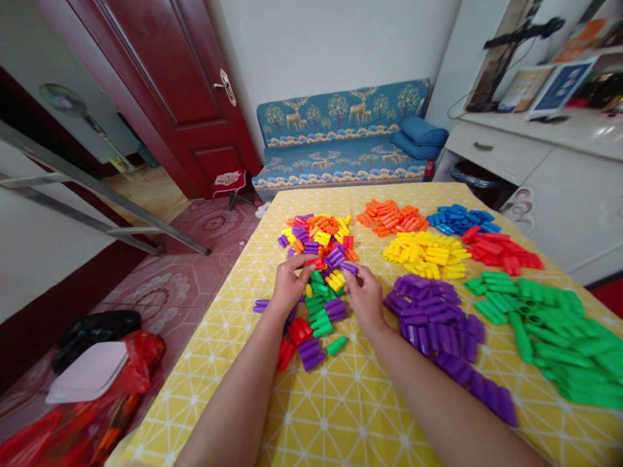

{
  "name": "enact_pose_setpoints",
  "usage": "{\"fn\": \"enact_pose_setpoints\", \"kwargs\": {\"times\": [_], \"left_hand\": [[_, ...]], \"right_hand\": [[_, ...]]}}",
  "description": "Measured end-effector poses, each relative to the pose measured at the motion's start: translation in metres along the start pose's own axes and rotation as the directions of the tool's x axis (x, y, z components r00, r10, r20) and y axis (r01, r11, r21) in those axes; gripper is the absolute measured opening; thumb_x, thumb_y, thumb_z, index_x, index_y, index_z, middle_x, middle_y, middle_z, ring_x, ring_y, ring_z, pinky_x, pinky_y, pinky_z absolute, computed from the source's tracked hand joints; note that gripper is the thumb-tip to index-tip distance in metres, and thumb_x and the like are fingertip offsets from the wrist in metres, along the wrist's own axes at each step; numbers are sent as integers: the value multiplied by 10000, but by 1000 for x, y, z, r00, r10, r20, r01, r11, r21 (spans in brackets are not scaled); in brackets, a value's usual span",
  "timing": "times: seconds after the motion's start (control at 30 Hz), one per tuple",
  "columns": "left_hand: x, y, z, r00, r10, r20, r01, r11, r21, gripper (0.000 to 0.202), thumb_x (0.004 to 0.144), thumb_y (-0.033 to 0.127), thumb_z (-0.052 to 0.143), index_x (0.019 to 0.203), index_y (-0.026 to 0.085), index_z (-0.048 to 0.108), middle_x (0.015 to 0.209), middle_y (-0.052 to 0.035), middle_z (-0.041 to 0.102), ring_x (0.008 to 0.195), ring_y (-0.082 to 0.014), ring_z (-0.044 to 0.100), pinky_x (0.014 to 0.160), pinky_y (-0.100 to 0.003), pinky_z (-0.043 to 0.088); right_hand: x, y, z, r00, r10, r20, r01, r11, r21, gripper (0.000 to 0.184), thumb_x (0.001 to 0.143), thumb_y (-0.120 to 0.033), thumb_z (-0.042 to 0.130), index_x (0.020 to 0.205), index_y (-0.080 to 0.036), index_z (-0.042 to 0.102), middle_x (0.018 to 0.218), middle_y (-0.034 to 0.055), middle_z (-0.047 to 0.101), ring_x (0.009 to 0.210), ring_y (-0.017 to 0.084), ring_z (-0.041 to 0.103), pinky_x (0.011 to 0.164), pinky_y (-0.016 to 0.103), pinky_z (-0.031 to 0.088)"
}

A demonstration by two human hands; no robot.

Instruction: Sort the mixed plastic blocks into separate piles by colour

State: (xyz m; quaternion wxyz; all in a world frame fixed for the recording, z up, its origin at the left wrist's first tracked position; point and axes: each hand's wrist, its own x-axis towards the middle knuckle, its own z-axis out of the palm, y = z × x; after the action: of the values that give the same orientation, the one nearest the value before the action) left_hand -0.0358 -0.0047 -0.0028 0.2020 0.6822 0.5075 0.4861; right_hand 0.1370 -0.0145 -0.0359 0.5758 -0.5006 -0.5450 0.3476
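A mixed heap of small plastic tube pieces (pixel 318 243) in many colours lies on the yellow patterned tablecloth (pixel 341 402). My left hand (pixel 288 285) rests at the heap's near edge, fingers curled and pinching a red piece (pixel 317 263). My right hand (pixel 365 295) sits beside it, fingers bent onto a purple piece (pixel 347 266). Loose green, red and purple pieces (pixel 316 321) lie between and below my hands.
Sorted piles lie to the right: orange (pixel 392 217), blue (pixel 460 219), yellow (pixel 426 254), red (pixel 501 251), purple (pixel 438 318), green (pixel 545 318). A blue sofa (pixel 341 139), a dark red door (pixel 170 91) and white cabinets (pixel 559 175) surround the table. Bags (pixel 92 383) lie on the floor at left.
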Motion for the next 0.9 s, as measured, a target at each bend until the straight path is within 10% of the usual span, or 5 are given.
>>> {"fn": "enact_pose_setpoints", "kwargs": {"times": [0.17, 0.33, 0.57, 0.73, 0.9], "left_hand": [[0, 4, -11, 995, 95, -23, -92, 991, 92, 249, 878, 326, 588, 1048, 201, 720, 1131, -84, 663, 1090, -227, 598, 990, -363, 451], [-4, 9, -22, 999, 9, 46, -17, 986, 167, 271, 881, 394, 581, 870, 167, 727, 856, -64, 705, 825, -197, 647, 809, -319, 507], [-10, 13, -26, 943, -15, 331, -111, 927, 357, 519, 708, 361, 762, 1201, 255, 635, 1148, -68, 590, 1027, -236, 614, 936, -362, 499], [-14, 14, -13, 949, -88, 301, -71, 874, 481, 561, 651, 218, 757, 1194, 286, 632, 1305, -76, 469, 1008, -251, 630, 899, -395, 537], [-12, 10, -1, 971, 100, 216, -167, 934, 317, 334, 699, 51, 623, 966, 232, 712, 1147, -47, 605, 1015, -206, 625, 909, -339, 524]], "right_hand": [[1, 3, 0, 985, -172, -6, 169, 975, -142, 491, 823, -214, 495, 1312, -189, 527, 1347, 127, 495, 1205, 223, 506, 928, 372, 482], [-5, -6, -3, 975, -198, 100, 219, 931, -292, 306, 806, -203, 529, 1083, -198, 659, 1090, 79, 638, 1037, 215, 592, 903, 365, 487], [-11, -13, -4, 956, -167, 241, 254, 884, -393, 436, 751, -210, 596, 1186, -226, 622, 1211, 59, 607, 999, 219, 602, 820, 345, 515], [-13, -13, -3, 941, -164, 295, 270, 892, -362, 498, 733, -172, 588, 1228, -230, 588, 1256, 55, 588, 999, 212, 604, 833, 349, 517], [-11, -8, 0, 944, -174, 279, 262, 911, -319, 607, 732, -176, 606, 1329, -216, 505, 1296, 90, 564, 1066, 240, 585, 886, 393, 505]]}}
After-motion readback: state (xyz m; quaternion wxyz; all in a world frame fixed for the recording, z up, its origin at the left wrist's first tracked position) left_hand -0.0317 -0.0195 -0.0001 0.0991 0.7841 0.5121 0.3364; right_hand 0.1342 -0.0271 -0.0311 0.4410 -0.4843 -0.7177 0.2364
